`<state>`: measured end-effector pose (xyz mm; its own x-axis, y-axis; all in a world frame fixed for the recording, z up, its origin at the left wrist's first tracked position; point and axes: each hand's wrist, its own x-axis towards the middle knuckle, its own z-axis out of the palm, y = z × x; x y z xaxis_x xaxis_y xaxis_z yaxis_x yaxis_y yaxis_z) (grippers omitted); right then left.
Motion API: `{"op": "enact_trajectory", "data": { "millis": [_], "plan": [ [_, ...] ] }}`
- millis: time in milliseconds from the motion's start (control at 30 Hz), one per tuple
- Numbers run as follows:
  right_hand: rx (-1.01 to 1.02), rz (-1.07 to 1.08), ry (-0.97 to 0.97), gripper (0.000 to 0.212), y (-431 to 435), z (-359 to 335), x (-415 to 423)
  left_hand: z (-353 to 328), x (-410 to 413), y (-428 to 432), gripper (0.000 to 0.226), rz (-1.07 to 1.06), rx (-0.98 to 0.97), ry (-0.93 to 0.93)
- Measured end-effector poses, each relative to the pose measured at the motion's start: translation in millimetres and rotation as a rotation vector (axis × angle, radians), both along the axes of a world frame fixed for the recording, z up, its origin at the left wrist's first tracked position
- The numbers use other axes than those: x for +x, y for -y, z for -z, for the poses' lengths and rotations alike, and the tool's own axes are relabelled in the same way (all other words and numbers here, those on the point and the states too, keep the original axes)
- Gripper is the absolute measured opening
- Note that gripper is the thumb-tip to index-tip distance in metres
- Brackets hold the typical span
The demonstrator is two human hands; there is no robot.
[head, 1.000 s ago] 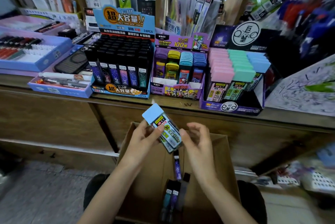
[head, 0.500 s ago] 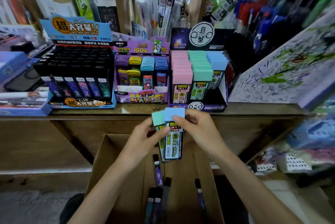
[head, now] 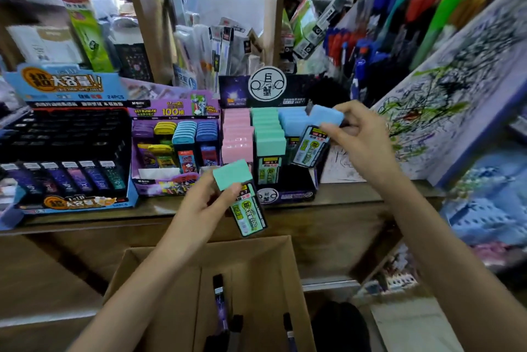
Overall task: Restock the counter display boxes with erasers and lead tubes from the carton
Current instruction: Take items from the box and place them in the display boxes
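Note:
My left hand (head: 209, 203) grips a green-capped lead box (head: 241, 197) above the open carton (head: 159, 280), in front of the counter edge. My right hand (head: 358, 135) pinches a blue-capped lead box (head: 316, 135) at the right end of the dark display box (head: 296, 189), over its blue row. That display holds rows of pink, green and blue capped boxes. Several thin dark lead tubes (head: 221, 303) lie in the bottom of the carton.
On the wooden counter (head: 85, 214), a purple display (head: 174, 149) of coloured cases stands beside a blue display (head: 71, 152) of dark lead tubes. A scribbled test pad (head: 445, 112) leans at the right. Pens and packets crowd the shelves behind.
The two boxes held together over the carton have been separated. My right hand carried the blue-capped one up and right to the display; my left keeps the green-capped one.

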<state>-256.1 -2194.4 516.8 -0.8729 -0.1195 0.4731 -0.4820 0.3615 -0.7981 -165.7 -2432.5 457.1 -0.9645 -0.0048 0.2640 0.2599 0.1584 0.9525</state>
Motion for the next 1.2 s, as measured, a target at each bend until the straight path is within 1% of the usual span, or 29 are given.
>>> {"op": "enact_trajectory", "data": {
  "millis": [67, 167, 267, 300, 367, 433, 500, 567, 633, 700, 767, 833, 900, 933, 967, 1033, 1067, 1133, 1200],
  "plan": [
    [0.097, -0.021, 0.018, 0.012, 6.3, 5.5, -9.7, -12.5, -7.5, -2.7, 0.020, 0.023, -0.008, -0.037],
    [0.218, -0.027, 0.047, 0.017, 13.5, 14.4, -21.3, -38.3, -20.2, -5.2, 0.020, 0.107, -0.071, -0.097],
    [0.220, -0.058, 0.061, 0.017, 15.2, 14.8, -28.0, -59.1, -33.2, -5.7, 0.027, 0.141, -0.113, -0.125],
    [0.212, -0.075, 0.075, 0.017, 14.8, 13.8, -29.8, -63.8, -37.3, -5.8, 0.026, 0.144, -0.110, -0.124],
    [0.221, -0.114, 0.113, 0.015, 13.9, 12.1, -33.6, -71.1, -45.3, -6.3, 0.018, 0.133, -0.148, -0.144],
    [0.282, -0.117, 0.129, 0.014, 14.2, 11.7, -36.7, -73.9, -52.5, -8.2, 0.015, 0.121, -0.197, -0.149],
    [0.354, -0.081, 0.101, 0.014, 16.5, 15.0, -38.5, -73.8, -57.7, -11.5, 0.020, 0.120, -0.207, -0.113],
    [0.414, -0.032, 0.035, 0.017, 20.0, 18.2, -37.4, -72.8, -60.7, -14.2, 0.022, 0.120, -0.218, -0.107],
    [0.531, 0.068, -0.170, 0.024, 21.6, 21.0, -34.5, -72.5, -62.5, -15.8, 0.022, 0.114, -0.277, -0.137],
    [0.686, 0.157, -0.381, 0.028, 20.6, 23.4, -33.9, -72.8, -63.1, -16.7, 0.024, 0.105, -0.453, -0.200],
    [0.818, 0.179, -0.456, 0.031, 20.6, 24.4, -32.8, -72.4, -62.8, -18.6, 0.024, 0.100, -0.602, -0.233],
    [0.878, 0.206, -0.483, 0.033, 21.2, 24.8, -28.9, -71.3, -63.9, -19.8, 0.024, 0.092, -0.638, -0.233],
    [0.829, 0.254, -0.508, 0.028, 20.7, 25.1, -23.3, -69.9, -66.1, -20.8, 0.024, 0.080, -0.624, -0.240],
    [0.728, 0.246, -0.495, 0.024, 21.1, 25.5, -18.7, -69.4, -66.4, -21.8, 0.025, 0.075, -0.620, -0.247],
    [0.564, 0.189, -0.434, 0.021, 22.2, 25.2, -12.4, -69.3, -66.6, -22.8, 0.028, 0.068, -0.620, -0.252],
    [0.192, -0.018, -0.187, 0.020, 26.5, 22.2, 1.5, -69.5, -67.6, -24.1, 0.030, 0.054, -0.609, -0.242],
    [0.081, -0.107, -0.065, 0.021, 29.4, 20.6, 7.3, -69.7, -68.5, -24.0, 0.029, 0.054, -0.600, -0.225],
    [0.022, -0.178, 0.050, 0.019, 34.6, 19.3, 13.5, -69.7, -69.9, -22.8, 0.026, 0.070, -0.583, -0.206],
    [0.055, -0.167, 0.073, 0.017, 38.5, 18.6, 13.3, -69.5, -67.7, -21.6, 0.024, 0.079, -0.596, -0.214]
  ]
}}
